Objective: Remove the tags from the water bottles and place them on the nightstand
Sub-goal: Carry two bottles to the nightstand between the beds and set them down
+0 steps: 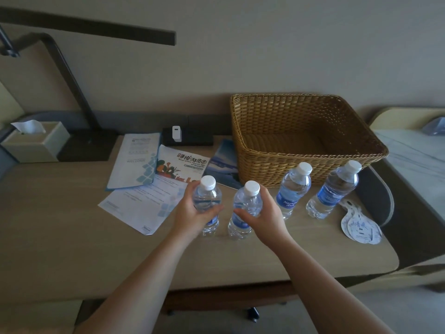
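Several clear water bottles with white caps and blue labels stand upright on a beige table [60, 237]. My left hand [192, 214] grips the leftmost bottle [207, 196] around its middle. My right hand [261, 216] grips the bottle beside it [248, 202]. Two more bottles stand free to the right, one [292, 189] in front of the basket and one [333, 189] near the table's right end. No tag hangs on any bottle neck. A small pile of white tags with blue print [360, 226] lies flat at the table's right end.
An empty wicker basket [308, 165] stands behind the bottles. Leaflets and papers [142, 196] lie spread to the left. A tissue box [33, 143], a dark lamp base [86, 148] and a white charger [176, 133] are at the back. A bed [414, 153] is at the right.
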{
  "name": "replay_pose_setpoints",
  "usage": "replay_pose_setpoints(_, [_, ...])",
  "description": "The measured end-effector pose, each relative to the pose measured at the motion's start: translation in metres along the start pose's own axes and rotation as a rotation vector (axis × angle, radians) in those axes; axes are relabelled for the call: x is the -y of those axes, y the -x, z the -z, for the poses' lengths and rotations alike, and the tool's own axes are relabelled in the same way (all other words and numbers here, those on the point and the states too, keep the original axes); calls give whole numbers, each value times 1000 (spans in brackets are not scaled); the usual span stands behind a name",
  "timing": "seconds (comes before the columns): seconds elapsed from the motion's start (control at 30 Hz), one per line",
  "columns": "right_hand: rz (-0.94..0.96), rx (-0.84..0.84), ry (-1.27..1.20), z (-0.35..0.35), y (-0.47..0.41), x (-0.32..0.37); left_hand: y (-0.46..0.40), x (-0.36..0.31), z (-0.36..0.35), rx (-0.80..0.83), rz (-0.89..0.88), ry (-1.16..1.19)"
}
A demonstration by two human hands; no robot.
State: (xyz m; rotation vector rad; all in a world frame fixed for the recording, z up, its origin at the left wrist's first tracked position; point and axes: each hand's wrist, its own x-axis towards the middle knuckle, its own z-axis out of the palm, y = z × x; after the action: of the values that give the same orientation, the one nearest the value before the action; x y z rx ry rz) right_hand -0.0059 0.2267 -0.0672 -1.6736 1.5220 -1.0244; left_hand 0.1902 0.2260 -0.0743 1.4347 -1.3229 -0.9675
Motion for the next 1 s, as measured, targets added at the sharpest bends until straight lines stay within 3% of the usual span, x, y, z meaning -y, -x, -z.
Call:
replay_pose_setpoints(0.23, [-23,-278,14,-8,25,-3,2,8,-10,-21,-121,-70])
replay_pose_setpoints(0.57, [-153,-517,8,47,81,-27,23,-14,-64,188,-148,8])
replay_pose_setpoints(0.83, [-301,-801,-81,149,156,-70,75,-61,-190,373,-189,67])
replay_pose_setpoints(1.0, [-305,-901,19,244,223,-104,129,-98,-290,499,-249,41])
